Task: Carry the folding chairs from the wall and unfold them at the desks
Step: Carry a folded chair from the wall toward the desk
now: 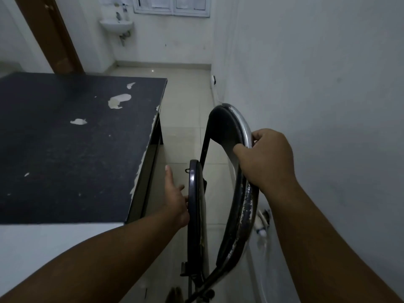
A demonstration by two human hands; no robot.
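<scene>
Your right hand (266,158) grips the folding chair (242,204) backrest; left hand (175,193) lies flat, fingers straight, on the seat (195,215) edge. Seat stands upright between them, surface (65,138) left.

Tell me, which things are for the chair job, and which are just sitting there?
For the job: folding chair; right hand holding its curved back; left hand touching its seat edge; desk.
Just there: sink; window; door.
</scene>
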